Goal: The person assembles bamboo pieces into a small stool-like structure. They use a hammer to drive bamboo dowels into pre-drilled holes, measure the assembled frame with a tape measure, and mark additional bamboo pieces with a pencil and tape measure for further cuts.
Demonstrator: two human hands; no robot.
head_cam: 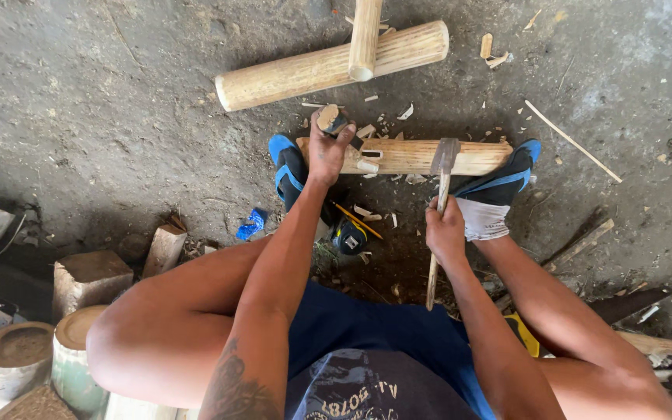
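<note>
A round wooden pole [414,156] lies across the ground, pinned under my two feet in blue shoes. My left hand [327,148] grips a chisel [338,124] by its wooden handle, the blade set into a notch near the pole's left end. My right hand [445,229] holds a hammer [442,159] by its wooden shaft, and the metal head rests on the pole. Wood chips lie around the notch.
A thicker pole [305,71] with a thinner one [364,39] crossed over it lies farther away. A tape measure [348,236] and a yellow pencil [358,221] sit between my feet. Wood blocks and log stumps [87,280] stand at the left, beside a blue scrap [251,225].
</note>
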